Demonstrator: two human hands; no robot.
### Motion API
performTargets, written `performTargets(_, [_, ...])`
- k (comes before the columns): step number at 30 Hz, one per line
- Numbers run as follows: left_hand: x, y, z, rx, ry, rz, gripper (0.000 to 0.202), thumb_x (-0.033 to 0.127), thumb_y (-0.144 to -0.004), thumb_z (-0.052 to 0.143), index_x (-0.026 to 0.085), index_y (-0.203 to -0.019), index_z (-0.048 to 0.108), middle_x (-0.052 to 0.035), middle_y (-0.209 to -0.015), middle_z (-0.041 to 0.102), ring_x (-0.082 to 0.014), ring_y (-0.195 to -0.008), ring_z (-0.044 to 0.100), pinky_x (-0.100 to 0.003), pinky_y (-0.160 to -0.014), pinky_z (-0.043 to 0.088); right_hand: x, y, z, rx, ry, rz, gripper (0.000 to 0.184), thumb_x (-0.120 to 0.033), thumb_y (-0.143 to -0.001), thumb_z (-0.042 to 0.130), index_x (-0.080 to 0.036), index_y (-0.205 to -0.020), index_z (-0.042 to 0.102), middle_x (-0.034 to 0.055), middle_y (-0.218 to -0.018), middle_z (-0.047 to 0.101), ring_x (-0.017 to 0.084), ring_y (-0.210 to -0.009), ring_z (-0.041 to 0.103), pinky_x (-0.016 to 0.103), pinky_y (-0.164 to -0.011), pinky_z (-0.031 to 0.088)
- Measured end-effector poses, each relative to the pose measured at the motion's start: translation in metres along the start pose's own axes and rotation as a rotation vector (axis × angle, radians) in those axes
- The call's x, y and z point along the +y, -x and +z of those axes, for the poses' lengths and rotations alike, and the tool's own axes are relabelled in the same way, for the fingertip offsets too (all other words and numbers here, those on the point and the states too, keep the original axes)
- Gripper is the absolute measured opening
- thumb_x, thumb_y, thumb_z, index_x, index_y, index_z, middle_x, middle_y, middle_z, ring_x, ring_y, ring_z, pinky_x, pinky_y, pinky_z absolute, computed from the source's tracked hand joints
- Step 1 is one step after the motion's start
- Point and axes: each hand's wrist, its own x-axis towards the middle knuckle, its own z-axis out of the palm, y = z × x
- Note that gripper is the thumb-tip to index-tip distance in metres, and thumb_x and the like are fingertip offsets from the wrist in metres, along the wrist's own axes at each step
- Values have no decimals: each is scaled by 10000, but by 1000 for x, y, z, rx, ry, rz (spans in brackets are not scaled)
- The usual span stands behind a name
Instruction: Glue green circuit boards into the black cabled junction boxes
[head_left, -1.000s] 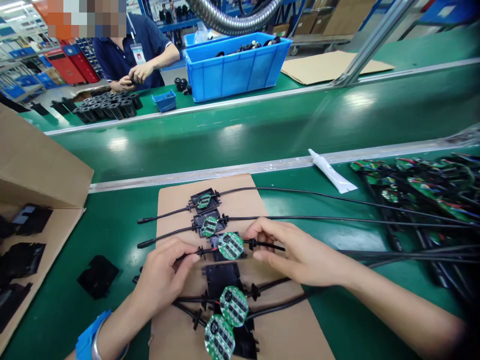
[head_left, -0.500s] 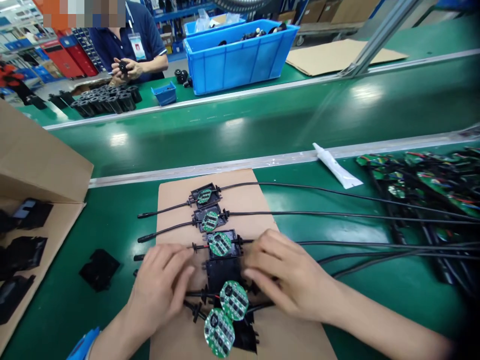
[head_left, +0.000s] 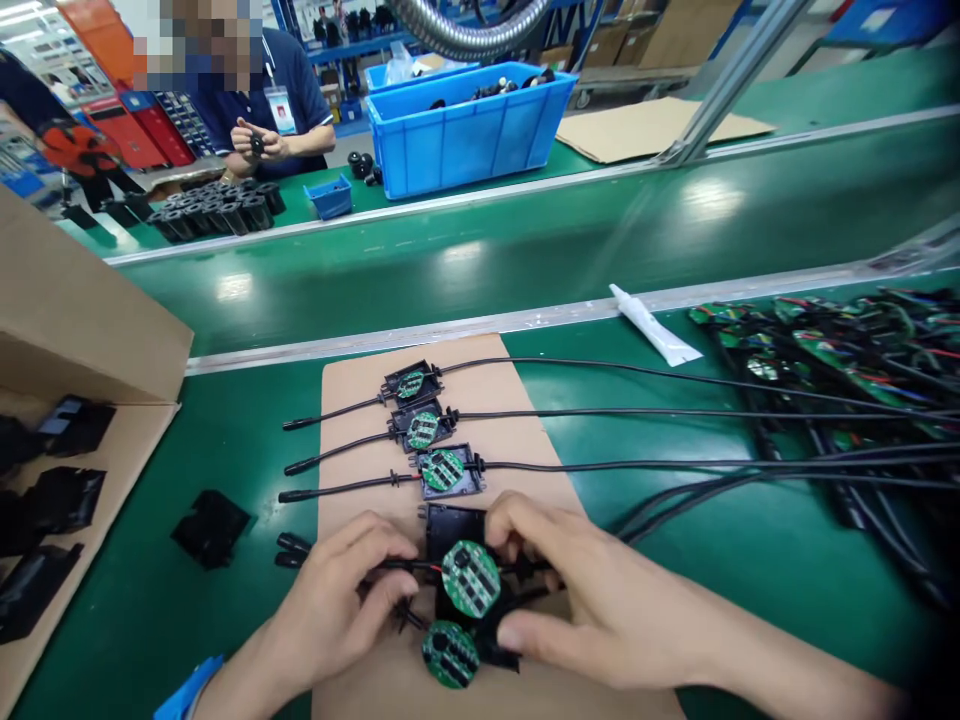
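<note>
My left hand [head_left: 349, 600] pinches a short black cable [head_left: 426, 566] just left of a round green circuit board [head_left: 471, 580]. On the board's other side, my right hand [head_left: 574, 590] curls its fingers round the black cable there, with the thumb spread lower down. The board hangs over an open black plastic housing [head_left: 454, 525] lying on cardboard. Below it rests a second round board [head_left: 451, 655], partly over another dark housing that my right thumb hides. Farther up, three housings [head_left: 450, 470] in a column each carry a round board, with cables running out both sides.
A cardboard sheet [head_left: 352, 390] lies under the housings. At left are a loose black part [head_left: 210, 528] and a cardboard box [head_left: 97, 300] of black parts. A white tube [head_left: 652, 325] and piled wired boards [head_left: 847, 370] sit right. Beyond, a co-worker [head_left: 292, 100] handles a small black part.
Both hands have moved down to the upper loose board and its cables, leaving the third housing uncovered. The board has shifted slightly upward over the housing. The view has shifted a little.
</note>
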Motion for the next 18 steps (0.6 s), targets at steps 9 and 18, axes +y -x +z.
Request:
performTargets(9, [-14, -11, 9, 74, -259, 69, 144, 194, -929, 523, 206, -1051, 598, -50, -931, 629, -188, -853, 599, -299, -729, 507, 32, 2, 3, 91, 256, -65, 129, -113, -871, 453, -189, -911, 549, 60, -874, 594, 199, -836, 537, 318, -729, 438])
performTargets(18, [-3, 10, -6, 49, -374, 138, 249, 218, -882, 559, 175, -1127, 553, -100, -1005, 627, -229, -898, 578, -340, -745, 491, 31, -4, 4, 289, 450, -282, 203, -136, -899, 447, -173, -1010, 612, 89, -932, 618, 214, -875, 491, 361, -764, 379])
